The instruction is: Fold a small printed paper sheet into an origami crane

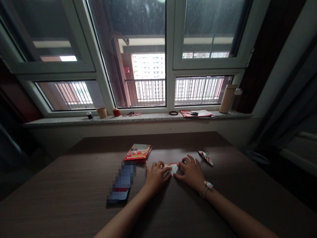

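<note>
Centrally, one small piece of paper (174,169), white with red along its far edge, is kept between two hands on one brown table (74,185). Its left side is touched by the left hand (156,174), whose forefinger is laid over it and whose thumb is set close by; whether the paper is pinched cannot be told. Its right side is met by the thumb and forefinger of the right hand (192,172), which are curved with a narrow gap, the other fingers being fanned out; how firmly it is held cannot be told either. One bracelet (207,185) is worn on the right wrist

Beyond the left hand, one red and white booklet (138,152) is laid, with one phone (122,181), its screen blurred, placed nearer the person. One crumpled wrapper (206,158) is seen beyond the right hand, apart from it

Along the sill (148,118), under five window panes, one cup (101,113), one small red pot (116,112), one dark ring (173,113) and one tall flask (227,99) are lined up. One pair of scissors (194,113) is rested on some papers (203,113), whose number cannot be counted
</note>
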Available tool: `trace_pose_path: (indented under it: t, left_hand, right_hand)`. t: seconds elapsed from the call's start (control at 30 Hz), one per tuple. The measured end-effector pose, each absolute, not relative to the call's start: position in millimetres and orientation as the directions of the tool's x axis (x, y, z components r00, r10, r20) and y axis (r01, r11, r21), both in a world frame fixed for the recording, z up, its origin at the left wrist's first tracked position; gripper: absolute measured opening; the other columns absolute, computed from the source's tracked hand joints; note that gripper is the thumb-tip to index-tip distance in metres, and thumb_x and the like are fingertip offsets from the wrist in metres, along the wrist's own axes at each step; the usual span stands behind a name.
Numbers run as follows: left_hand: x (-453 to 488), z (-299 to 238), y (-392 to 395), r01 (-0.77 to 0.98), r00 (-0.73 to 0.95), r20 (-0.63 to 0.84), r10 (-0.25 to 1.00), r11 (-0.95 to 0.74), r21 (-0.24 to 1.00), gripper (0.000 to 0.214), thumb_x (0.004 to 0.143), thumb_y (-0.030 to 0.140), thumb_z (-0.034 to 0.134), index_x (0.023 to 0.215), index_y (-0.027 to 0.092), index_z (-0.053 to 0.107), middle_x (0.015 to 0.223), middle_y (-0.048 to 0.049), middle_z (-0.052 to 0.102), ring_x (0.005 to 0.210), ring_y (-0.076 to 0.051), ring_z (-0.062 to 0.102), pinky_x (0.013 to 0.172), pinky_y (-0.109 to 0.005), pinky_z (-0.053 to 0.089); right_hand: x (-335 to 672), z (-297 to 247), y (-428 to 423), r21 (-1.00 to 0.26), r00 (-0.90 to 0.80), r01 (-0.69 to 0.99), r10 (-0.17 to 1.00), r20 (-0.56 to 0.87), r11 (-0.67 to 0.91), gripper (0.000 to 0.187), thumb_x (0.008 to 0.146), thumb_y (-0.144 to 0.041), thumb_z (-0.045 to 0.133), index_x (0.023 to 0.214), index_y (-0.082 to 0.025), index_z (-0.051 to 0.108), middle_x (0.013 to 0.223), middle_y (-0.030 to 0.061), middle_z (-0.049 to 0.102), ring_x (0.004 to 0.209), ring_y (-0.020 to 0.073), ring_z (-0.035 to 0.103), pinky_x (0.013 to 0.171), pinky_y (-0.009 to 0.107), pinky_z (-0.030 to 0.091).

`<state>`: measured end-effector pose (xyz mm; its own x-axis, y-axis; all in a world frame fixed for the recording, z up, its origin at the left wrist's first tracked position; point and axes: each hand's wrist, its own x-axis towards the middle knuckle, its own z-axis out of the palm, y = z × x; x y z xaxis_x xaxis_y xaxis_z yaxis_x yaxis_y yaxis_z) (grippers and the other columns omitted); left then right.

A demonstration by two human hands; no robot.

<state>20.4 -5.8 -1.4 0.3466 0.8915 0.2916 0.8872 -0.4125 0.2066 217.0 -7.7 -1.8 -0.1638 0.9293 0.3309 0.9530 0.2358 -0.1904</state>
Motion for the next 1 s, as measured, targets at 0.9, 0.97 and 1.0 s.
trace_pose_path:
  t: [0.9,0.97,1.0]
  left_hand:
    - [20,-3,-7,0.874,0.366,0.342,0.866,-0.446,0.192,0.027,0.086,0.042,0.058,0.112,0.042,0.064,0.109,-0.0015,0.06,0.105,-0.024,0.051,0.106,-0.07,0.007]
    - [20,-3,-7,0.873,0.366,0.344,0.865,-0.447,0.194,0.027,0.086,0.042,0.058,0.113,0.042,0.064,0.11,-0.0015,0.06,0.105,-0.024,0.051,0.106,-0.07,0.006]
    - [20,-3,-7,0.873,0.368,0.343,0.864,-0.448,0.193,0.027,0.086,0.042,0.058,0.112,0.042,0.064,0.11,-0.0015,0.06,0.105,-0.024,0.051,0.106,-0.07,0.005]
  right_hand:
    - [235,-20,14,-0.623,-0.248,0.659,0.904,0.348,0.421,0.013,0.078,-0.029,0.065,0.084,-0.031,0.076,0.114,0.0039,0.06,0.117,0.0228,0.045,0.105,0.039,0.033]
    - [233,-18,10,-0.61,-0.292,0.651,0.891,0.347,0.451,0.012,0.077,-0.028,0.066,0.083,-0.032,0.076,0.118,0.0024,0.059,0.123,0.023,0.039,0.109,0.04,0.028]
    - [232,-17,9,-0.607,-0.306,0.649,0.888,0.344,0.458,0.012,0.076,-0.028,0.066,0.081,-0.032,0.076,0.12,0.002,0.059,0.125,0.0231,0.037,0.11,0.041,0.026]
